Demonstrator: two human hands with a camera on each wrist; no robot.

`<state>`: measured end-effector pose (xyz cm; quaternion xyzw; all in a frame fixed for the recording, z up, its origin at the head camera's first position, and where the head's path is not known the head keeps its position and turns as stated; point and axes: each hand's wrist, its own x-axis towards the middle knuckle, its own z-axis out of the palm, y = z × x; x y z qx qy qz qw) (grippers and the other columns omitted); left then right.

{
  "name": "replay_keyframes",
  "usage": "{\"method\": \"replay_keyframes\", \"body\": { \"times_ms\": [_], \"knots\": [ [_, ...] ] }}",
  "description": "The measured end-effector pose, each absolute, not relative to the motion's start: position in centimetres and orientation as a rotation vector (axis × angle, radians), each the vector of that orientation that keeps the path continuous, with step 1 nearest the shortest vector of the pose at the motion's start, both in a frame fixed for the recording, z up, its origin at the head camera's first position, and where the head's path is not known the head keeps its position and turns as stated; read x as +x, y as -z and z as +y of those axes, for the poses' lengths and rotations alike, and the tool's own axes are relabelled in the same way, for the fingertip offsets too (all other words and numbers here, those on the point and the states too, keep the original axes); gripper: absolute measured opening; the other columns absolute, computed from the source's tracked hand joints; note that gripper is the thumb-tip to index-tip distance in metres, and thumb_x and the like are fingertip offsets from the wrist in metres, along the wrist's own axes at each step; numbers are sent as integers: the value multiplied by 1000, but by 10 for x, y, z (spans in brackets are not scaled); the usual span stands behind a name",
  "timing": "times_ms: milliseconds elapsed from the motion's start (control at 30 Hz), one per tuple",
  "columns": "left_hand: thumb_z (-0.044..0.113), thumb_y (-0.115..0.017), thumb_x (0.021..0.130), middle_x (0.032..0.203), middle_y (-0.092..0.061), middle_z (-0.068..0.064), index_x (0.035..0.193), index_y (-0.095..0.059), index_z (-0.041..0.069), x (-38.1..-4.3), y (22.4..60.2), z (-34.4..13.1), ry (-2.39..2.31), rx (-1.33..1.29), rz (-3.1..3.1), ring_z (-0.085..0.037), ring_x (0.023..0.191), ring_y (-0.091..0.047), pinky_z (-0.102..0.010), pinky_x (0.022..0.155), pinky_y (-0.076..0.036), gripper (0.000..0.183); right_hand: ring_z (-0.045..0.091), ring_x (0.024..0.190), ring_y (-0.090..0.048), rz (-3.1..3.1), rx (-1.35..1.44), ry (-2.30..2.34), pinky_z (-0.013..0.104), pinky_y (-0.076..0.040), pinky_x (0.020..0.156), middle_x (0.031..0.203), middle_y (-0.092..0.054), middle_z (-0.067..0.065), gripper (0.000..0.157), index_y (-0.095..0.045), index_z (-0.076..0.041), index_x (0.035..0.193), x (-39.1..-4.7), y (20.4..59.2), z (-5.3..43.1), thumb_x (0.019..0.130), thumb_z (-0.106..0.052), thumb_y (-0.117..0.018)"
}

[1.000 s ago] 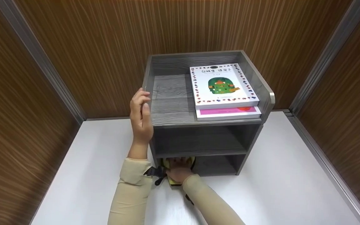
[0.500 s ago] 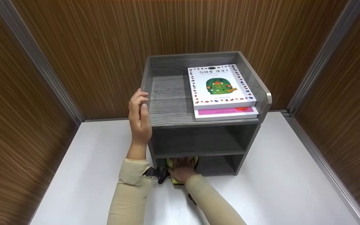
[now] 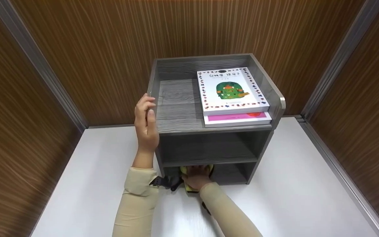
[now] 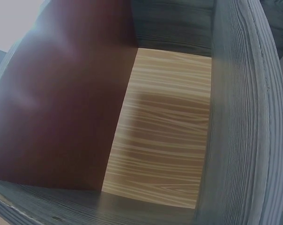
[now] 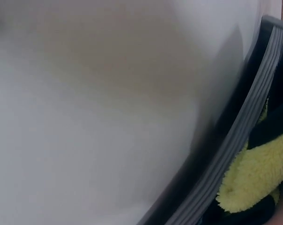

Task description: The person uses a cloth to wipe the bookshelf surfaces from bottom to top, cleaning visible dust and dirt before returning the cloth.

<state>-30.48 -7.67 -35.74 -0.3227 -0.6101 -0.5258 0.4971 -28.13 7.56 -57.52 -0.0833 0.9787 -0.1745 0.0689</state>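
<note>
A grey wood-grain shelf unit (image 3: 176, 129) stands on the white tabletop. My left hand (image 3: 147, 123) rests against its left side panel, fingertips at the upper edge and thumb extended. Down at the bottom compartment, my right hand (image 3: 196, 177) presses a yellow cloth (image 3: 192, 189) with dark edging onto the bottom board, its fingers stretched forward over it. The upper board partly hides those fingertips. In the right wrist view the yellow cloth (image 5: 254, 176) looks fluffy and folded beside the grey board edge (image 5: 226, 150); the hand barely shows.
Two books lie stacked on the top right: a white one (image 3: 232, 89) with a green picture, over a white-and-pink one (image 3: 237, 118). The middle board (image 3: 209, 162) overhangs the right hand. Brown wood-grain walls (image 3: 202, 26) enclose the white tabletop (image 3: 301, 184).
My right hand and the yellow cloth have slid to the right along the bottom compartment. My left hand stays against the side panel.
</note>
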Motion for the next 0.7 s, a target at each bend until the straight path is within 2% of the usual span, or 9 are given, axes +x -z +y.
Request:
{"method": "replay_keyframes", "body": {
  "times_ms": [167,267,567,700],
  "knots": [
    [0,-34,88,111,-52,-18,101,-49,-2,-308,361,-78,1272,-795,-1478,-35,125,-40,-47,106,-27,20,48,131,-23,2936,-187,512,65,-17,101,147,-29,18,65,-28,-13,147,-285,577,85,94,-46,-45],
    [0,-33,88,112,-52,-17,102,-49,-2,-308,361,-78,1271,-798,-1485,-34,126,-39,-47,106,-27,20,49,130,-24,2934,-161,515,65,-16,101,146,-31,18,63,-30,-12,146,-286,577,87,93,-43,-46],
    [-15,-31,82,107,-50,-27,96,-46,-11,-303,355,-76,1268,-789,-1476,-49,118,-38,-47,106,-27,21,50,128,-27,2950,-163,528,66,-19,100,145,-33,19,62,-34,-12,144,-283,575,89,92,-43,-48],
    [-13,-32,83,108,-50,-24,98,-46,-9,-303,356,-76,1268,-789,-1479,-47,119,-39,-46,106,-27,21,50,129,-25,2948,-162,530,66,-19,100,146,-31,19,62,-32,-14,145,-283,575,89,93,-43,-48]
  ]
}}
